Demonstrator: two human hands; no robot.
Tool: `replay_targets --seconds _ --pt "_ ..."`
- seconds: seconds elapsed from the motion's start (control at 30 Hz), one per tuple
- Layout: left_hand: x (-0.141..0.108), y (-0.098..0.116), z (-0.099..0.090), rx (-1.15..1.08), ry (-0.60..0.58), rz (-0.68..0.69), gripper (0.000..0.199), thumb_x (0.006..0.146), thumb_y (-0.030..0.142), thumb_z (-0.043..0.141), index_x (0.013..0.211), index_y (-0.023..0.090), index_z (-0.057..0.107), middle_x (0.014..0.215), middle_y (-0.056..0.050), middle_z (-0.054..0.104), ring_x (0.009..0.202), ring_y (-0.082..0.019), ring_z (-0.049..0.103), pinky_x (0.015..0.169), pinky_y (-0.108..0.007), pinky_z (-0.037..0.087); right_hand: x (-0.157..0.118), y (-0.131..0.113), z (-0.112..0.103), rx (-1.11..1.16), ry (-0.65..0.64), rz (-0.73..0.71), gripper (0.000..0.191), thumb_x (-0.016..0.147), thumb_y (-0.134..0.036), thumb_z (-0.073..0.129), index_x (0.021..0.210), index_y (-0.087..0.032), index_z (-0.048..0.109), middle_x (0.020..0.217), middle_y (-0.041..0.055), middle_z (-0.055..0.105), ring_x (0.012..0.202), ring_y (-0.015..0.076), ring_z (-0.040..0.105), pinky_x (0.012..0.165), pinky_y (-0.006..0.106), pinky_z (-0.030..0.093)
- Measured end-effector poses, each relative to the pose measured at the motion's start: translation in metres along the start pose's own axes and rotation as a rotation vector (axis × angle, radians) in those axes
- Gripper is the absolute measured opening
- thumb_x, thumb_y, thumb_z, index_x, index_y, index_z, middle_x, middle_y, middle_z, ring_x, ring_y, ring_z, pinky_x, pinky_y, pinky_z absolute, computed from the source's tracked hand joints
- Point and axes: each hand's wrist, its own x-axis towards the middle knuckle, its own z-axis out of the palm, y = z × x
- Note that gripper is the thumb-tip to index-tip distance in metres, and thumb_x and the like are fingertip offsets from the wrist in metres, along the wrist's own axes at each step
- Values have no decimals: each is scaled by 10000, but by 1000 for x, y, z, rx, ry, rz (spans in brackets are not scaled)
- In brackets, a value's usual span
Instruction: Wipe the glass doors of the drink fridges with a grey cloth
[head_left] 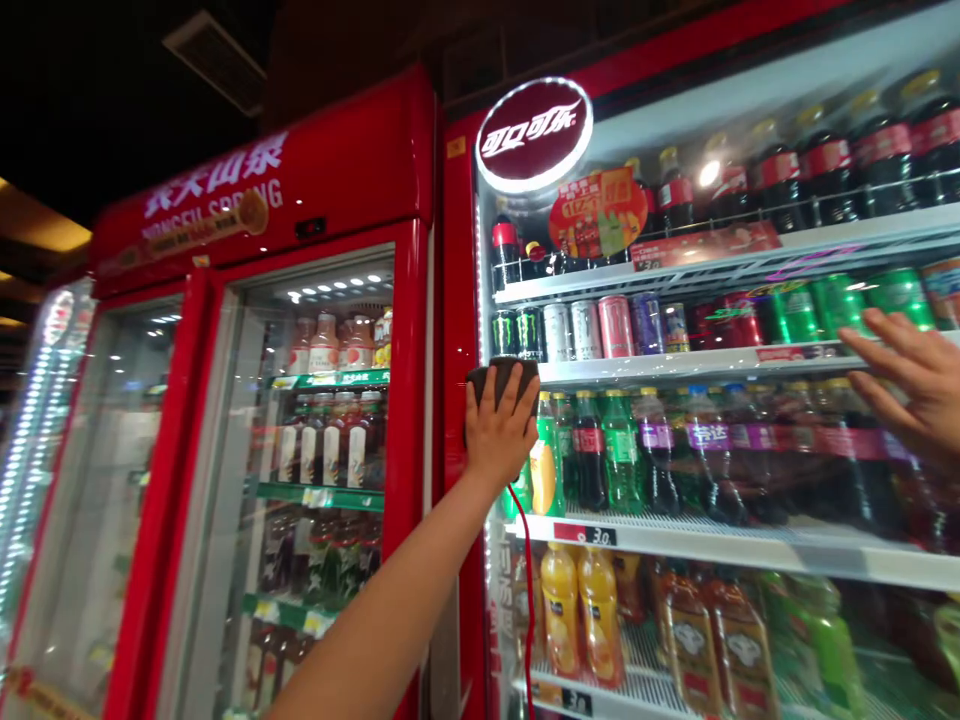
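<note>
My left hand (499, 430) is stretched forward, its fingers spread over a black box-shaped device (534, 375) at the left edge of the right-hand drinks cooler. A red cable (529, 590) hangs below that device. My right hand (911, 375) is raised at the right edge of the view with its fingers apart and nothing in it. Behind it are green cans (840, 305) and bottles with dark drinks and purple labels (709, 435). Whether the right palm touches the glass, I cannot tell.
A second red cooler (409, 380) with bottles on green-edged shelves stands to the left. In the right-hand cooler, cola bottles (780, 170) fill the top shelf, and orange juice bottles (600, 610) stand low down. A round lit sign (534, 135) hangs at its upper left.
</note>
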Motion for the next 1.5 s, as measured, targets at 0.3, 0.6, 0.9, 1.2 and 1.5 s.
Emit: replay_targets --seconds 0.3,0.6,0.9,1.2,1.5 --pt "-12 -11 1 -10 35 -170 651 958 258 527 1586 333 376 1686 -9 306 1586 -347 155 1264 -636 191 -1 -4 -5 22 -9 27 579 1015 -520 399 1586 -463 324 1660 -2 364 1504 296 369 1225 545 354" --pt "27 -39 -3 -53 -5 -169 606 965 249 499 1563 315 425 1694 -14 297 1580 -361 177 1256 -625 219 0 -11 -9 49 17 63 543 1018 -519 431 1557 -496 367 1644 -22 395 1487 291 401 1219 513 368" --pt "-45 -18 -3 -109 -41 -67 588 966 246 516 1549 301 453 1684 -43 322 1591 -352 124 1269 -610 189 3 -13 -15 -40 -48 122 542 1005 -459 497 1523 -300 496 1611 90 453 1494 281 401 1219 490 358" --pt "29 -6 6 -201 33 -125 653 939 259 539 1577 296 403 1703 -38 274 1594 -370 90 1271 -654 106 9 -15 -17 -65 -75 148 521 978 -404 538 1471 -233 544 1596 124 468 1490 275 414 1217 477 348" --pt "22 3 5 -226 -24 5 641 939 277 540 1562 361 411 1698 21 289 1597 -333 108 1289 -613 98 12 -16 -18 -92 -117 155 529 990 -422 512 1477 -218 531 1611 132 444 1507 286 384 1219 500 341"
